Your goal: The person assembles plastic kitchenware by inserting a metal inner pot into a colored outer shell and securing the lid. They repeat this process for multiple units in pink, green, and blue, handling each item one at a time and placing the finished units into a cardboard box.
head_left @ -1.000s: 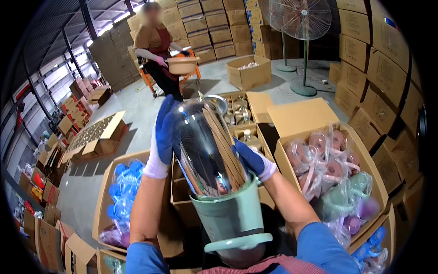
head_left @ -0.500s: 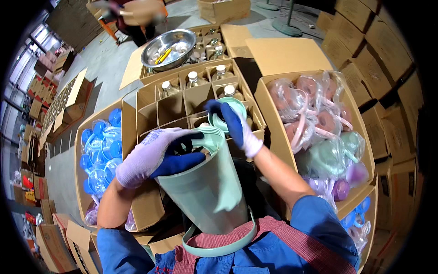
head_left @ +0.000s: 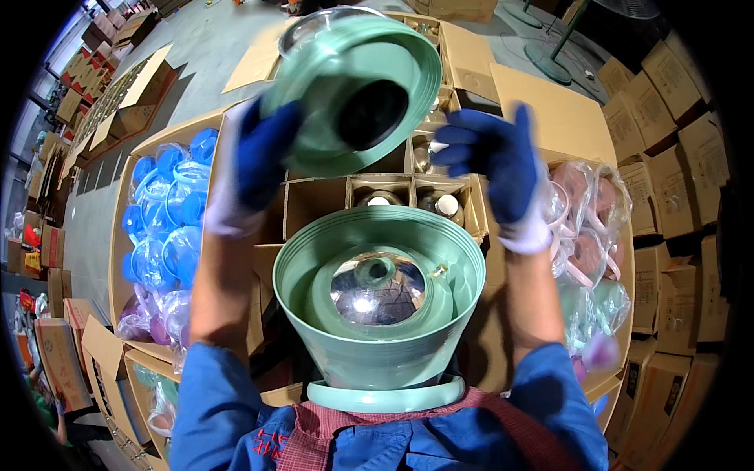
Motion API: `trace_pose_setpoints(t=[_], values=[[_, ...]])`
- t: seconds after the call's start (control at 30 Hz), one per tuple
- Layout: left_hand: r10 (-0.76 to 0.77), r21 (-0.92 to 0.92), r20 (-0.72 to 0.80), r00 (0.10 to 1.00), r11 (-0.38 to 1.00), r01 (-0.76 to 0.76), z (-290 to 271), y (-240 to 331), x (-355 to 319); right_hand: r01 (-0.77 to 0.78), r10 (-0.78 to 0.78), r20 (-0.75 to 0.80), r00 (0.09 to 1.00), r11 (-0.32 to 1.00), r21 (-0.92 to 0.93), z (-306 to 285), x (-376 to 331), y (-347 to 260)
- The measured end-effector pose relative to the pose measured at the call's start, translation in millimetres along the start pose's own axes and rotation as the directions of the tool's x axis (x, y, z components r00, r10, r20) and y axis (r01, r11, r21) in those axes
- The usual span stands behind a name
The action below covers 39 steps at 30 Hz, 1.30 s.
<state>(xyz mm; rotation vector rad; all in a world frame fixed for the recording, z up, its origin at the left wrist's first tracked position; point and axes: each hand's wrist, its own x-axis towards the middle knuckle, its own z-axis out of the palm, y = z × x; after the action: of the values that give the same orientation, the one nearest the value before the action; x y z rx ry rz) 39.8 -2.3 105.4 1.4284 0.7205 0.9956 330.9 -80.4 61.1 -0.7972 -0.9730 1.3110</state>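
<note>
Domed mirrored-silver liner (head_left: 377, 298) is in, seated below the rim of the tapered pale-green plastic shell (head_left: 377, 353), which stands against the person's front; that part reads as done. Round, ringed green plastic collar (head_left: 365, 67) isn't on: left hand (head_left: 265, 153) has it tilted in the air beyond the shell, fingers bent at its left edge. So roughly partway; shell top is uncovered. Right hand (head_left: 491, 161) is empty, fingers spread, apart from the collar. Curved green plastic handle (head_left: 385, 396) hangs on the shell's near side. Hard to make out: collar and hands are motion-blurred, left thumb unclear, can't tell if the collar's black centre is a hole or insert. Shell's bottom is hidden; collar covers part of the divided brown cardboard carton (head_left: 314, 208).
</note>
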Motion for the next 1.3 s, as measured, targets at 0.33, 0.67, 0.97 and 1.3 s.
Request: trace_pose_setpoints(t=[0.33, 0.67, 0.97, 1.3], values=[[0.291, 0.425, 0.665, 0.688, 0.61, -0.669, 40.9, 79.3, -81.1, 0.064, -0.154, 0.252, 0.956, 0.941, 0.332, 71.0, -53.6, 30.7], [0.311, -0.283, 0.205, 0.928, 0.926, -0.248, 13.3, -15.5, -57.8, 0.588, -0.304, 0.503, 0.809, 0.42, -0.691, 123.2, -97.1, -58.1], [0.288, 0.184, 0.206, 0.935, 0.927, -0.326, 32.5, -0.3, -112.1, 0.517, -0.43, 0.335, 0.838, 0.822, -0.239, 71.2, -73.2, 9.2], [0.373, 0.171, 0.57, 0.732, 0.817, -0.55, 25.4, 50.7, -78.4, -0.013, -0.009, 0.128, 0.992, 0.985, 0.172, 64.7, -69.7, 32.6]])
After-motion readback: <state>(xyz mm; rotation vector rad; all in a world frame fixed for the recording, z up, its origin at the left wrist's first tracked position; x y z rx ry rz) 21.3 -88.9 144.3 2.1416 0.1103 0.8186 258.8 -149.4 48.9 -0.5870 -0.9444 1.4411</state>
